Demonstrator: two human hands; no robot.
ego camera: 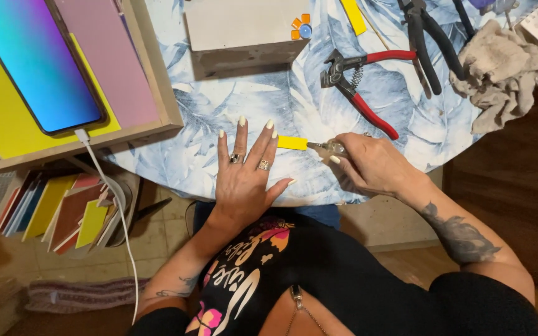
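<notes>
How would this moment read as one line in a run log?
left hand: flat on table, fingertip on yellow strip | right hand: holds small cutter tool, tip at strip end | red-handled pliers: idle beyond

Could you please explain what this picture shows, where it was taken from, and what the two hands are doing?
There is no machine here: a person works with two bare hands, and the single picture comes from a camera worn on their head, looking down.

The left hand lies flat with spread fingers on a table covered in a blue leaf-patterned cloth; one fingertip presses the end of a small yellow strip. The right hand holds a slim tool whose tip meets the strip's other end.

Further back lie red-handled pliers, black-handled pliers, a crumpled beige rag, another yellow strip and a grey block with small orange and blue tiles. On the left, a wooden tray holds coloured sheets and a phone with a white cable.
</notes>
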